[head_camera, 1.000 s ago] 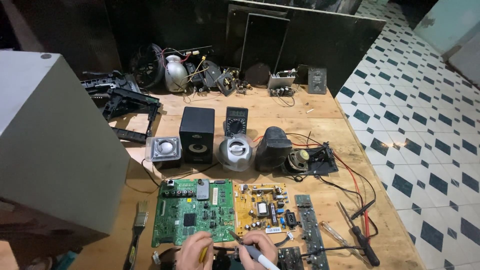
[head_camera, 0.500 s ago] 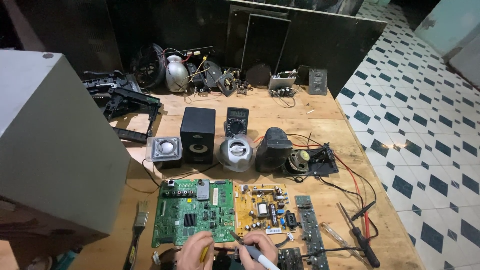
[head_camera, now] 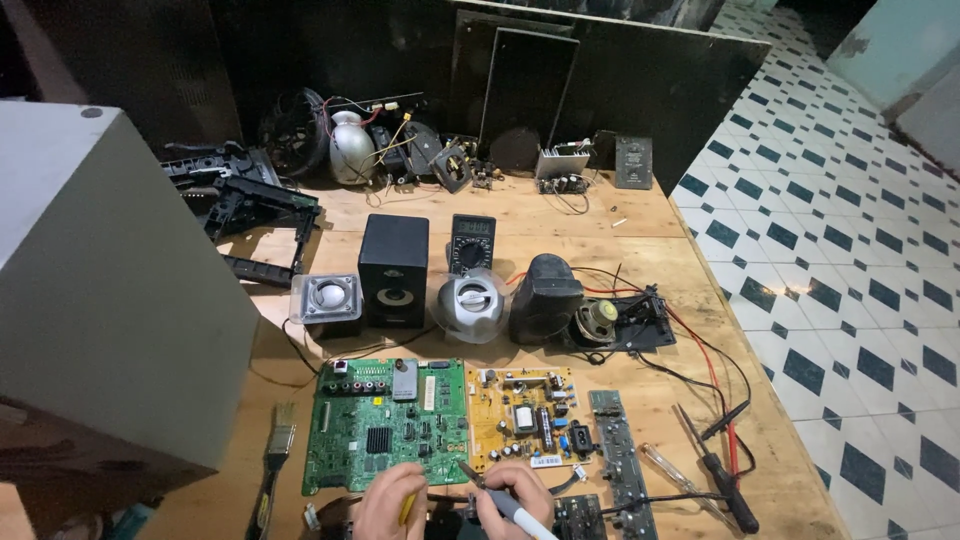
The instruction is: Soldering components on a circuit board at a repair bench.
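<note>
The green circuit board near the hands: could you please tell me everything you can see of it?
The green circuit board lies flat, component side up, on the wooden workbench. It is roughly rectangular, with a row of coloured round sockets and a grey metal box along its far edge, a black finned square near the middle and many small parts. A yellow circuit board lies close on its right; whether they touch is unclear. The left hand is at its near edge, and a paintbrush lies to its left.

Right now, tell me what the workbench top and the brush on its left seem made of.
Workbench top: bare, unfinished wood by the look, pale planks with visible grain and seams. Brush: probably a wooden or plastic handle with pale bristles and a metal band; the dim light leaves the handle's material open.
</note>
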